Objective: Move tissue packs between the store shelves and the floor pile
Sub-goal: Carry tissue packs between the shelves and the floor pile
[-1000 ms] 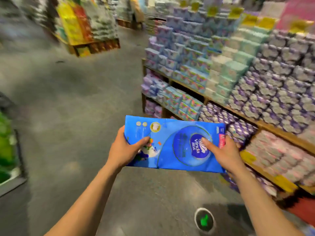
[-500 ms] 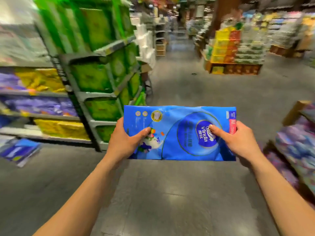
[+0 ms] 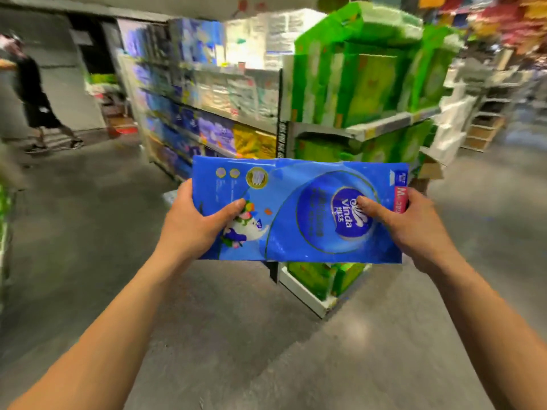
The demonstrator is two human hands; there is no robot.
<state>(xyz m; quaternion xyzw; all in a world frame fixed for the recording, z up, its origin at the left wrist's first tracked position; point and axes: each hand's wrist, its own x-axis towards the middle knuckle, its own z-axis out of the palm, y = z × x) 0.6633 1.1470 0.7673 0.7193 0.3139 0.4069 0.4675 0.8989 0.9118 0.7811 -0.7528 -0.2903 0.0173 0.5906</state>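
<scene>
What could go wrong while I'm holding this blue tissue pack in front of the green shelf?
The blue tissue pack hides part of the shelf corner right ahead, so you might bump it. Left hand and right hand grip only its ends; the soft pack could sag or slip. Another person is walking at far left.

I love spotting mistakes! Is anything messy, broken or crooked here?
Nothing clearly stands out. The blue tissue pack is held roughly level by the left hand and right hand, its wrapper only slightly creased. The green packs fill their shelf; the blur hides finer detail.
</scene>
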